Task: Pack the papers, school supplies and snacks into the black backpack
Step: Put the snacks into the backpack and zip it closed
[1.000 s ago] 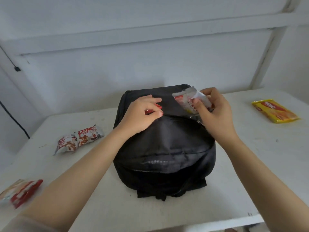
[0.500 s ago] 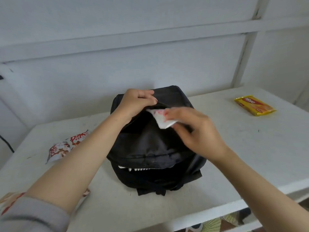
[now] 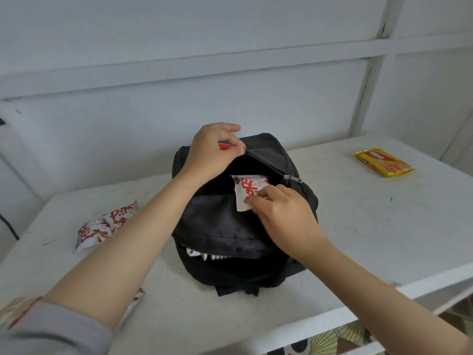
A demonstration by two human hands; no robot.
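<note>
black backpack (image 3: 230, 226), silver zip pull (image 3: 293, 178); packet (image 3: 247, 190) at its mouth white, red lettering; twin packets (image 3: 107, 226) white, red letters, brown print; far packet (image 3: 384, 162) yellow, red label; table (image 3: 384, 226) white, scuffed; sleeve (image 3: 51, 334) grey; floor (image 3: 332, 339) dark, cream fan pattern.

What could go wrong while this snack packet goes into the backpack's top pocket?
The snack packet, pinched by the right hand, is only partly in; if the left hand drops the pocket flap it holds up, the packet may catch on the zipper pull. The lower zipper gapes with white items showing; they might slip out once the black backpack is lifted.
</note>
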